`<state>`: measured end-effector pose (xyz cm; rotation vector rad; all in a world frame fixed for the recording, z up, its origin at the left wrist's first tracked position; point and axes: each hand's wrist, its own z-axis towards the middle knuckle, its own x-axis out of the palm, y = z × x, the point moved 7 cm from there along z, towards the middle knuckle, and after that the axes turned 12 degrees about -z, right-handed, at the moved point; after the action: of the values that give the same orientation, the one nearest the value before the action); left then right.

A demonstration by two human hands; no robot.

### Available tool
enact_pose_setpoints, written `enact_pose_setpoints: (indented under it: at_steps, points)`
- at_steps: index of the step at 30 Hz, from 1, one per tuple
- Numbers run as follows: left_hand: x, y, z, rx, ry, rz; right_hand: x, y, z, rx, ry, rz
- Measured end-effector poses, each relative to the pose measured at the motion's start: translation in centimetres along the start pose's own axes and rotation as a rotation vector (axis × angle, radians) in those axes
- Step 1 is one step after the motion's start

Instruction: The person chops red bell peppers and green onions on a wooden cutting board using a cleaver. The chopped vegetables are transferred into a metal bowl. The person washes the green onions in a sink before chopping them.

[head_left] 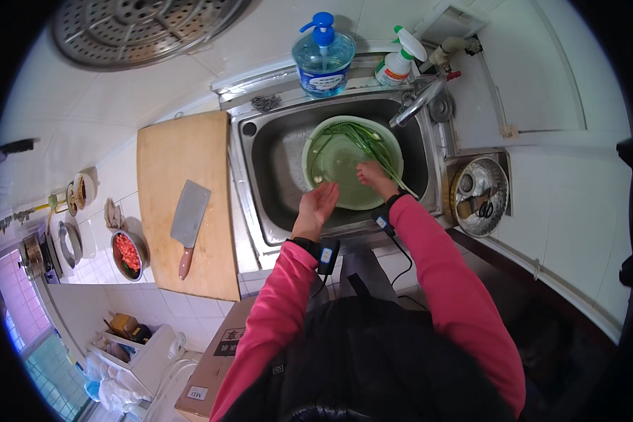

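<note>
A pale green plastic basin (307, 153) stands in the stainless steel sink (277, 142), with water in it. Long green stalks that look like scallions (356, 133) lie along its far and right sides, their pale ends over the near right rim. A small whitish piece, perhaps a garlic clove (318, 179), is by the left wall. My left hand (319, 204) is at the basin's near left rim, palm turned up, and looks bare of any object. Over the water, beside the stalks, my right hand (373, 176) has its fingers curled; whether they pinch something is hidden.
Left of the sink, a cleaver (191, 213) lies on a wooden cutting board (158, 158), with a metal bowl of chopped red food (127, 252) beyond. A faucet (419, 105), a pump bottle (324, 63) and a spray bottle (398, 66) stand behind. A round tin (501, 211) holds scissors.
</note>
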<state>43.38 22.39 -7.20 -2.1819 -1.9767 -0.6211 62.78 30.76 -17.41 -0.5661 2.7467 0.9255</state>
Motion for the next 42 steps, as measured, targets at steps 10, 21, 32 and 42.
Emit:
enact_pose_setpoints:
  at_steps: [10, 21, 32, 42]
  points:
    - [-3.7, 3.8, 13.8, 0.030, -0.191, -0.032, 3.1, 0.3, 0.4, 0.119, 0.251, 0.303]
    - [-2.0, 2.6, 15.1, 0.348, -0.127, 1.061, -6.5, 6.3, -5.7, -0.611, -0.639, -0.938]
    - [-0.2, 6.8, 10.9, 0.023, 0.022, 0.602, -2.1, 3.2, 1.5, -0.114, 0.287, -0.231]
    - [0.8, 2.1, 9.9, 0.985, -0.158, 1.511, -4.8, 2.2, 0.3, -0.004, 0.091, -0.163]
